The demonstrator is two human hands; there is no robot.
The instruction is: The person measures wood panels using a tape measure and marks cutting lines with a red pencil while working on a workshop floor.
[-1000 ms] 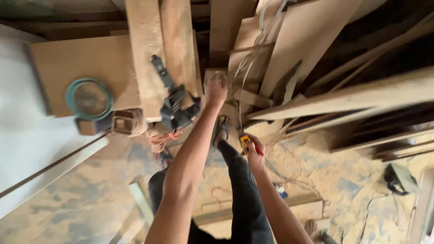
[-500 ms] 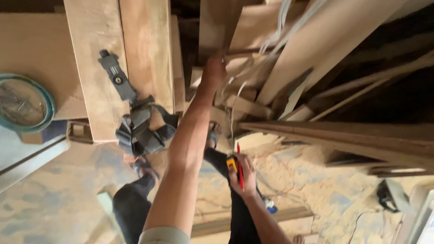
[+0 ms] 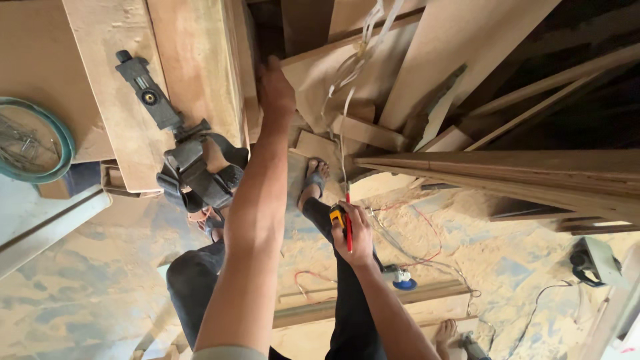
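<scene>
My left hand (image 3: 275, 93) reaches far forward and rests its fingers on the edge of a wooden board (image 3: 320, 73) in a pile of planks, beside a thick timber plank (image 3: 193, 67). My right hand (image 3: 355, 235) is held low over my leg, shut on a yellow tape measure (image 3: 338, 215) and a red pencil (image 3: 347, 227). My foot in a sandal (image 3: 313, 180) stands on offcuts below the boards.
A black clamp (image 3: 183, 150) lies on the timber at left. A teal round tin of nails (image 3: 30, 140) sits on a board at far left. Long planks (image 3: 507, 167) jut in from the right. A blue-disc grinder (image 3: 400, 277) with cables lies on the sawdust floor.
The view has moved closer to the board pile. My left hand stays stretched onto the boards; my right hand with the tape measure and pencil stays by my leg.
</scene>
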